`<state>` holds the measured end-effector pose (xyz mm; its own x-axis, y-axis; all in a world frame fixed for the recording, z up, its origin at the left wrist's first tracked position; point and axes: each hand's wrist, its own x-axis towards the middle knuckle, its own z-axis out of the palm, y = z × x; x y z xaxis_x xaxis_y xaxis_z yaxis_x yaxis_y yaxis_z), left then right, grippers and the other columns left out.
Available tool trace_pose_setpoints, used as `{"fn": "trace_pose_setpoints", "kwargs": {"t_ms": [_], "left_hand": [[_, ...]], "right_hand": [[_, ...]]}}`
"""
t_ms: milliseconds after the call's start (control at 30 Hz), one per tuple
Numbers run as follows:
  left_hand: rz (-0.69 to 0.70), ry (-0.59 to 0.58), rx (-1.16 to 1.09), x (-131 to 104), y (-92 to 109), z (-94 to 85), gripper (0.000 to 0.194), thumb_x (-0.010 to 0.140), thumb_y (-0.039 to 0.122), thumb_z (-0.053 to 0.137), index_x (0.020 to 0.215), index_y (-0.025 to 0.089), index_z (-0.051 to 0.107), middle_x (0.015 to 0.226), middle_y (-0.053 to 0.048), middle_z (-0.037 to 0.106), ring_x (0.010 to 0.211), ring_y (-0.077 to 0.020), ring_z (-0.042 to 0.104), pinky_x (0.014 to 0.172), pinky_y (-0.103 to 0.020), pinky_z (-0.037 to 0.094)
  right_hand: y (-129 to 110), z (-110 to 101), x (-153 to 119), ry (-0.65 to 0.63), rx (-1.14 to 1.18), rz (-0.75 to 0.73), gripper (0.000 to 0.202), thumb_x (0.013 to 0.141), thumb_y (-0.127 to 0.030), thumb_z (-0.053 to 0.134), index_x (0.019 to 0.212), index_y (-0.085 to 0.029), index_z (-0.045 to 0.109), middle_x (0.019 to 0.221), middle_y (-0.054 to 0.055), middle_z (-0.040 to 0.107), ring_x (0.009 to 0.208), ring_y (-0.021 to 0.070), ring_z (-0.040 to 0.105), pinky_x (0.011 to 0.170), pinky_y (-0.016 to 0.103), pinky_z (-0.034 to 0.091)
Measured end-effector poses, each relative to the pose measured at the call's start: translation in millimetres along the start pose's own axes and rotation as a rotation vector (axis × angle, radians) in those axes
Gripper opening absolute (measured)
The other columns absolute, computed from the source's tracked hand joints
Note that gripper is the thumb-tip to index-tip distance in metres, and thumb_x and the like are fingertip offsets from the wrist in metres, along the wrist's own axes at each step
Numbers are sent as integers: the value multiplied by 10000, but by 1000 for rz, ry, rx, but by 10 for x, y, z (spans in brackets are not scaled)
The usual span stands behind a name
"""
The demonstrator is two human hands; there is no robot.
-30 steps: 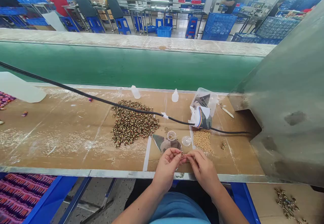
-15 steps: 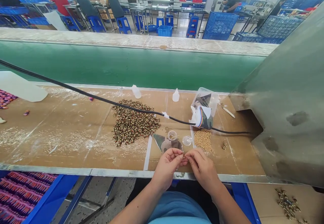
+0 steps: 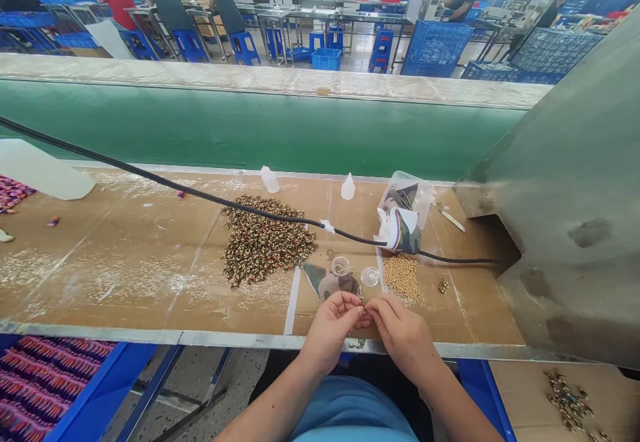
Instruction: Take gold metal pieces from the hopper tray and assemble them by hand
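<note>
My left hand point(image 3: 331, 322) is closed in a pinch on a tiny dark-and-gold piece point(image 3: 363, 303), mostly covered by the fingers. Right against it, my right hand point(image 3: 400, 325) also pinches, its fingertips meeting the same small piece. Both hands are over the table's front edge. Just beyond them lies a camouflage cloth point(image 3: 333, 283). On and beside it are a small clear cup point(image 3: 341, 267) with a thin stick and a clear round lid point(image 3: 370, 277). A flat patch of small tan beads point(image 3: 401, 277) is to the right. A big heap of dark-and-gold pieces point(image 3: 265, 239) lies to the left.
A black cable point(image 3: 150, 174) crosses above the table. Two white bottles point(image 3: 348, 187) stand at the back, near a clear box point(image 3: 425, 195) with cloth. A large metal housing point(image 3: 575, 229) blocks the right. Beyond the green belt point(image 3: 250, 129), people sit at tables.
Hardly anything differs. Both hands stay together in the same place, with the right fingers shifted very slightly at the small piece.
</note>
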<state>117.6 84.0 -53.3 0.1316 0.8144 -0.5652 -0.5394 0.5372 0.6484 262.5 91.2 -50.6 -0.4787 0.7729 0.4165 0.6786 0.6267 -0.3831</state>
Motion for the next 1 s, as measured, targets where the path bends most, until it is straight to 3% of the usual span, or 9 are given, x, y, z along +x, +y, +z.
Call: {"fn": "trace_pose_setpoints", "kwargs": {"t_ms": [300,633,1000], "left_hand": [[-4,-15,-28,16,19,-3,468,497,342,843,755,102,535,704,-26,610,647,-121,599,701,-263,496],[5,-34,-104,-19,38,-11,449,520,312,842,767,100,534,693,-32,619,641,-115,599,717,-266,502],[15,-41,-108,-23,34,-29,427,535,304,837,774,96,551,727,-30,615,647,-107,599,713,-253,503]], "right_hand": [[-36,-40,41,-24,-76,-30,307,1007,-232,216,902,-166,498,830,35,554,585,107,512,514,231,355],[-36,69,13,59,208,101,179,970,-185,352,930,-174,526,866,37,574,759,107,576,654,197,460],[-65,17,8,105,304,118,152,928,-135,428,967,-183,567,873,34,600,770,102,591,681,183,485]]}}
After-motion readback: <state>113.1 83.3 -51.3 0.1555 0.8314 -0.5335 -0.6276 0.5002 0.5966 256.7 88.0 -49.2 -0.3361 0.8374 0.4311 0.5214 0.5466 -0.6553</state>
